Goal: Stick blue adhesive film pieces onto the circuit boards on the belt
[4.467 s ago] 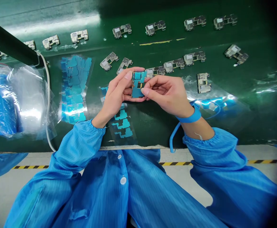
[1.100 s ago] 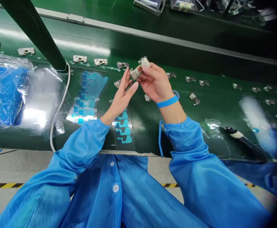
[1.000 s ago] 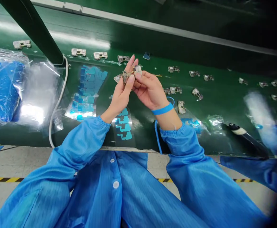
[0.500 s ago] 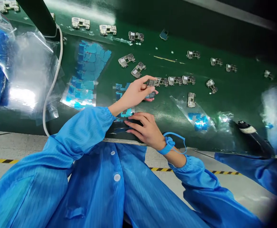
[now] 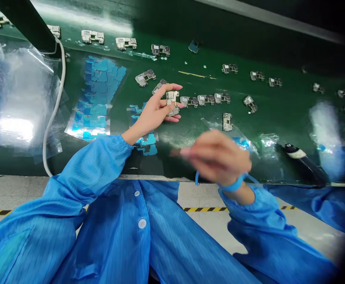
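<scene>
My left hand [image 5: 156, 110] is closed on a small circuit board [image 5: 173, 98], held upright between thumb and fingers just above the green bench. Right beside it, more boards lie in a row, the nearest a metal-shielded board [image 5: 188, 101]. My right hand [image 5: 220, 156] is smeared by motion over the front of the bench, a blue wrist strap [image 5: 234, 183] around its wrist. Whether its fingertips hold anything cannot be made out. Under my left forearm is a sheet of blue film pieces [image 5: 149, 144], partly covered by my arm.
A larger sheet of blue film pieces [image 5: 97, 90] lies left, near a white cable [image 5: 54, 106], a dark post [image 5: 24, 23] and clear plastic bags [image 5: 27, 98]. Other boards [image 5: 93, 36] line the back. A black-and-white tool [image 5: 301, 157] lies at the right front edge.
My left hand has turned the circuit board upright. My right hand has moved right, away from the blue film pieces under my left arm. The whole view has shifted slightly.
</scene>
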`<action>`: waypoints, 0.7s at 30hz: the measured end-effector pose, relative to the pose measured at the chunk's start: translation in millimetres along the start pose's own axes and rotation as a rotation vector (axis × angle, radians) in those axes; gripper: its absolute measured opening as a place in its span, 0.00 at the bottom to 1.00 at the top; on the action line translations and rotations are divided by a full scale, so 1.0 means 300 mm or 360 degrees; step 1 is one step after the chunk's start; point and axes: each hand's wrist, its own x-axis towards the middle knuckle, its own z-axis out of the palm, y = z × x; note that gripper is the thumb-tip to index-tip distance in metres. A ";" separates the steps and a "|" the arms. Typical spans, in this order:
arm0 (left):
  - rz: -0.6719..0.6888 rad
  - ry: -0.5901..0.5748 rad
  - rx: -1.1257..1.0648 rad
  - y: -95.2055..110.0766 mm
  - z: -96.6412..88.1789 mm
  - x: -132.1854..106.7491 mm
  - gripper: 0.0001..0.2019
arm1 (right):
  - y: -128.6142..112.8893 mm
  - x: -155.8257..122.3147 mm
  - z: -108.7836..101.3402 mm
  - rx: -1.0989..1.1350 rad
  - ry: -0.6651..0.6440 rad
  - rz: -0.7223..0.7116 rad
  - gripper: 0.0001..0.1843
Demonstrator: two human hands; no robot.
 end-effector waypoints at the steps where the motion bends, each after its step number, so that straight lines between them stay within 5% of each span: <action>1: 0.0040 -0.0006 -0.0010 0.009 -0.002 -0.004 0.14 | 0.053 0.027 0.016 0.0108 0.0200 0.0274 0.05; 4: 0.0159 -0.0051 -0.0037 0.032 -0.005 -0.012 0.15 | 0.223 0.094 0.086 0.0602 0.0460 0.0836 0.19; 8: 0.0238 -0.0063 0.0069 0.045 -0.002 -0.018 0.24 | 0.348 0.119 0.159 0.0999 0.0402 0.1014 0.31; 14: 0.0129 -0.0076 0.0119 0.041 0.006 -0.017 0.25 | 0.357 0.077 0.161 0.1059 0.0340 0.1047 0.31; 21: 0.0216 0.0168 0.0255 0.021 -0.009 -0.007 0.26 | 0.343 0.069 0.106 0.0584 0.0135 0.0829 0.22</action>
